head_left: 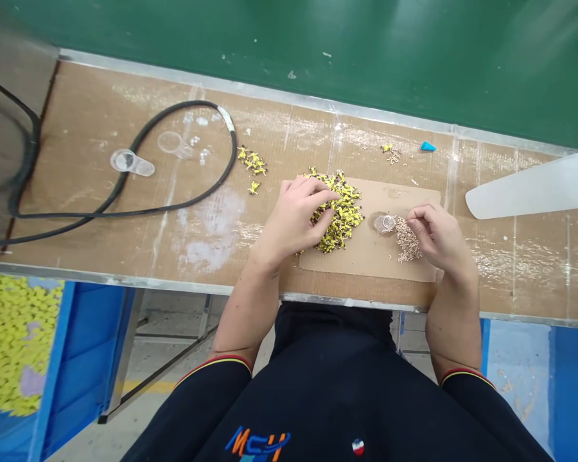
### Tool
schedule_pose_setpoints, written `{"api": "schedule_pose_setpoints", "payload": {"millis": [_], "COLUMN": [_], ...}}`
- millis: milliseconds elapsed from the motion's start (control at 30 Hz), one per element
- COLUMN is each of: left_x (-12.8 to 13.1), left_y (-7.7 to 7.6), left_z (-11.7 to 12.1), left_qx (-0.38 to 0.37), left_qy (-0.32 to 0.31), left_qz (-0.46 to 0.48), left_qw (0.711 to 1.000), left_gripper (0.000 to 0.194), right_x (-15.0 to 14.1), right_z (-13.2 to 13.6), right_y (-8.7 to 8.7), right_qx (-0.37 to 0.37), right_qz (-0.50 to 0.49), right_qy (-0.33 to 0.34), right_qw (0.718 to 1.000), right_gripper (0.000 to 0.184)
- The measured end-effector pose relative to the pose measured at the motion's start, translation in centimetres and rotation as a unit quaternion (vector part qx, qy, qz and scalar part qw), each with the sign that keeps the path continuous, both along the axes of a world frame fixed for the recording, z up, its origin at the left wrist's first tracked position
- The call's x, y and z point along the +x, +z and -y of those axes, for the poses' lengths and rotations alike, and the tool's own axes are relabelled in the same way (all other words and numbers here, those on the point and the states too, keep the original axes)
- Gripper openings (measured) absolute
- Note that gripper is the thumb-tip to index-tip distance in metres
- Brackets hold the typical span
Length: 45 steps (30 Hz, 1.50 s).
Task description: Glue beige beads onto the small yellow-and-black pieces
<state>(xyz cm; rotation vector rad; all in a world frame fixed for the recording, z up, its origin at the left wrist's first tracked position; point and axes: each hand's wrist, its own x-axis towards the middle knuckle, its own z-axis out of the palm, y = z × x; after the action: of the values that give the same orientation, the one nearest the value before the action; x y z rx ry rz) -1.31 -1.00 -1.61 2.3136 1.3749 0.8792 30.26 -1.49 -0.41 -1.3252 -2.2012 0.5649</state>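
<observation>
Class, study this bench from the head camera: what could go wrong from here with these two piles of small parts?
The loose beige pieces lie right under the right hand, so a brush of its fingers could scatter them. The yellow parts reach the edge of the cardboard sheet beneath the left hand, so some might spill onto the bench.

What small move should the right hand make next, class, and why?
Probably pinch one piece from the beige pile, since the fingertips of the right hand are right at it, while the left hand sits in the yellow parts.
</observation>
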Motion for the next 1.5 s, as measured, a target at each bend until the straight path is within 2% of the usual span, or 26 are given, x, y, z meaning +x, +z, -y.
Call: {"api": "schedule_pose_setpoints", "payload": {"millis": [133, 767, 1033, 1200, 1300, 1500], "left_x": [0.6, 0.6, 0.2, 0.2, 0.3, 1.1], "left_y": [-0.5, -0.8, -1.6, -1.4, -0.9, -0.6], "left_z": [0.1, 0.0, -0.3, -0.3, -0.2, 0.0], "left_qx": [-0.023, -0.029, 0.019, 0.015, 0.035, 0.069], "left_qy": [-0.029, -0.01, 0.019, 0.036, 0.052, 0.098], "left_qz": [-0.023, -0.012, -0.028, -0.064, -0.013, 0.176], "left_qw": [0.999, 0.999, 0.999, 0.997, 0.998, 0.977], "left_gripper": [0.02, 0.015, 0.018, 0.028, 0.031, 0.029], "right_x": [-0.6, -1.0, -0.9, -0.8, -0.8, -1.0], "right_z": [0.1, 0.1, 0.1, 0.1, 0.1, 0.0], "right_y": [-0.2, -0.7, -0.6, -0.4, -0.4, -0.3], "right_qx": [-0.006, -0.004, -0.017, 0.005, 0.036, 0.07], "right_qz": [0.018, 0.066, 0.02, -0.03, -0.056, -0.103], "right_qy": [0.017, 0.021, 0.018, 0.028, 0.031, 0.04], "right_qw": [1.0, 0.998, 0.999, 0.999, 0.997, 0.991], "right_gripper": [0.014, 0.012, 0.01, 0.01, 0.01, 0.008]}}
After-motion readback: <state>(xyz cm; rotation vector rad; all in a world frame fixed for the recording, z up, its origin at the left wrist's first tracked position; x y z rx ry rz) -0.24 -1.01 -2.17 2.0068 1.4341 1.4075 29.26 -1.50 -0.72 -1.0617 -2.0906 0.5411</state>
